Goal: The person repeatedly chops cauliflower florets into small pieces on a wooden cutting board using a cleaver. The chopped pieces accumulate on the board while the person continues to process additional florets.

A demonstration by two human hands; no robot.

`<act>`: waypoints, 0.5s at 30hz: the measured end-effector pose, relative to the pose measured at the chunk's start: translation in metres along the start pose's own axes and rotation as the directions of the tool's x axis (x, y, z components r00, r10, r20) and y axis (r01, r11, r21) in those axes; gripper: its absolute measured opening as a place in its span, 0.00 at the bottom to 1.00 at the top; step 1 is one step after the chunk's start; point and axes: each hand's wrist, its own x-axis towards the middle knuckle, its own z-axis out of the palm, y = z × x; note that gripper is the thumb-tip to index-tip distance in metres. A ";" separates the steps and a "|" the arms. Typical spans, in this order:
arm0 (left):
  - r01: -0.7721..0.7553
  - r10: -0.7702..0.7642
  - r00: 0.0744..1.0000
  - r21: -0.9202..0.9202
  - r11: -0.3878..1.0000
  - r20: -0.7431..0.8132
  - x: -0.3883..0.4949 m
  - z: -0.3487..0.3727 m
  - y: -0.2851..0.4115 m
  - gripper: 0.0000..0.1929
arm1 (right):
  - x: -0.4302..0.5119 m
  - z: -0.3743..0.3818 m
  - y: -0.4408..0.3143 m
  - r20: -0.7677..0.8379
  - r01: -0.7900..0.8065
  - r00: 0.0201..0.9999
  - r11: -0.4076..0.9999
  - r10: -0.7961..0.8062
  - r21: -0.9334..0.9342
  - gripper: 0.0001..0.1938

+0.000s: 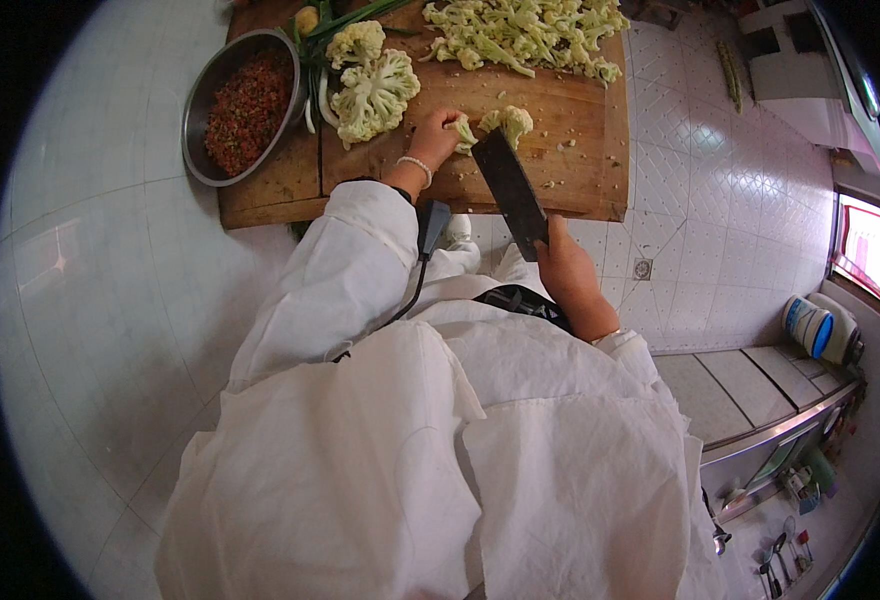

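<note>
My right hand (564, 259) grips the handle of a dark-bladed cleaver (510, 191), whose blade slants up and left over the front of the wooden tabletop (380, 176). The blade's far end lies against or just over a cauliflower piece (515, 126); whether it touches is unclear. Between the fingers of my left hand (432, 140) is a small cauliflower floret (464, 135), close to the cleaver's tip. A larger cut cauliflower head (376, 97) rests left of there, with another chunk (355, 43) behind it. Many cut florets (530, 34) are heaped at the back right.
A steel bowl (192, 142) of chopped red and green food stands on the table's left side. Green onions (357, 19) and a round yellowish vegetable (306, 20) lie behind it. Small crumbs dot the wood. A black cable (414, 292) hangs by my left sleeve.
</note>
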 end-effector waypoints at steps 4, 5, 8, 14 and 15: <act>0.118 -0.116 0.993 -0.083 0.990 0.029 0.001 -0.003 0.004 0.15 | 0.000 0.002 0.003 0.015 0.007 1.000 1.000 -0.007 0.000 0.12; 0.133 -0.132 0.990 -0.028 0.991 0.042 0.001 -0.006 0.006 0.16 | 0.001 0.002 0.003 0.015 0.008 1.000 1.000 -0.008 -0.002 0.11; 0.098 -0.098 0.995 0.098 0.990 -0.001 -0.002 -0.009 0.011 0.16 | 0.001 0.003 0.005 0.013 0.000 1.000 1.000 0.000 0.016 0.11; 0.080 -0.075 0.997 0.221 0.972 -0.029 -0.005 -0.008 0.015 0.12 | 0.004 0.003 0.005 -0.046 0.007 0.999 1.000 -0.006 0.020 0.11; 0.093 -0.090 0.996 0.227 0.969 -0.026 -0.005 -0.008 0.015 0.12 | 0.005 0.003 0.005 -0.047 0.001 0.999 1.000 0.000 0.018 0.11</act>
